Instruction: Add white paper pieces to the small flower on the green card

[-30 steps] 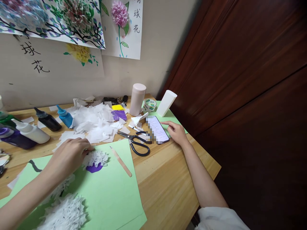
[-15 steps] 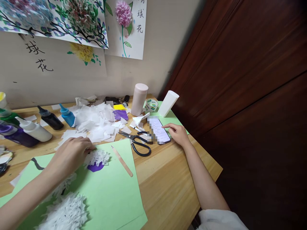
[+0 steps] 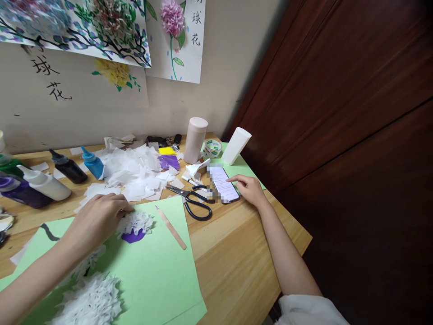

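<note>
My left hand (image 3: 103, 216) is closed, its fingers curled down at the left edge of a white tissue-paper flower (image 3: 138, 222). Whatever lies under those fingertips is hidden. Purple paint (image 3: 133, 235) shows below this flower on the light green paper (image 3: 158, 280). Two more white tissue flowers lie nearer me: a big fluffy one (image 3: 89, 302) and one partly covered by my left forearm. My right hand (image 3: 249, 188) holds nothing; its index finger reaches out onto the lit screen of a phone (image 3: 223, 183), the other fingers bent.
Beside the green paper lie black-handled scissors (image 3: 194, 203) and a wooden stick (image 3: 172, 228). Behind are a heap of white tissue pieces (image 3: 128, 169), paint bottles (image 3: 47, 184), a pale pink bottle (image 3: 195, 140), a tape roll (image 3: 212, 148) and a white cylinder (image 3: 237, 145). A dark wooden panel (image 3: 338, 113) borders the right.
The view has shifted very slightly, so everything sits a little further left. Both hands stay at their places, the index finger still on the phone.
</note>
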The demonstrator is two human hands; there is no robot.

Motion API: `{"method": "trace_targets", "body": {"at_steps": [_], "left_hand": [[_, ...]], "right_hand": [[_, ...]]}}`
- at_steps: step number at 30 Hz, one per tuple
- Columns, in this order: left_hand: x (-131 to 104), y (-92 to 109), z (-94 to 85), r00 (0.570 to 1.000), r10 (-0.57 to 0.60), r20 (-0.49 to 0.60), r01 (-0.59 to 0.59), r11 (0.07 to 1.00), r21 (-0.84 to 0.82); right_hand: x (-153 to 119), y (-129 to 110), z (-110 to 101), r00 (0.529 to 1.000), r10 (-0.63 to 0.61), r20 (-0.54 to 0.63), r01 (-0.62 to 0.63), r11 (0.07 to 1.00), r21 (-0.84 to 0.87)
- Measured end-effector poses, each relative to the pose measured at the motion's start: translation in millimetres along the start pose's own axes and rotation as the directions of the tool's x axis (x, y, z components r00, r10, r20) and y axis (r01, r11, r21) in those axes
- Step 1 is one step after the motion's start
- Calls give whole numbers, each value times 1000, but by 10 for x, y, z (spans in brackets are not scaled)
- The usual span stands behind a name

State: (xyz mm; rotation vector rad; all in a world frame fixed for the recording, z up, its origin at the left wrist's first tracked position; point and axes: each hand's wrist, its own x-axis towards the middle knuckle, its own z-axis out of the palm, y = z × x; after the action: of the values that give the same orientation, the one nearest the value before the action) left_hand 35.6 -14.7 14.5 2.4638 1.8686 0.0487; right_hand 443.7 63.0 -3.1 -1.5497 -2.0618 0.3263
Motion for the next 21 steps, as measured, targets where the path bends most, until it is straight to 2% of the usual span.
{"method": "trace_targets", "body": {"at_steps": [21], "left_hand": [[2, 6, -15, 1000, 6, 20, -6, 1000, 4]], "right_hand": [[-3, -1, -9, 1000, -13, 20, 13, 1000, 6]]}}
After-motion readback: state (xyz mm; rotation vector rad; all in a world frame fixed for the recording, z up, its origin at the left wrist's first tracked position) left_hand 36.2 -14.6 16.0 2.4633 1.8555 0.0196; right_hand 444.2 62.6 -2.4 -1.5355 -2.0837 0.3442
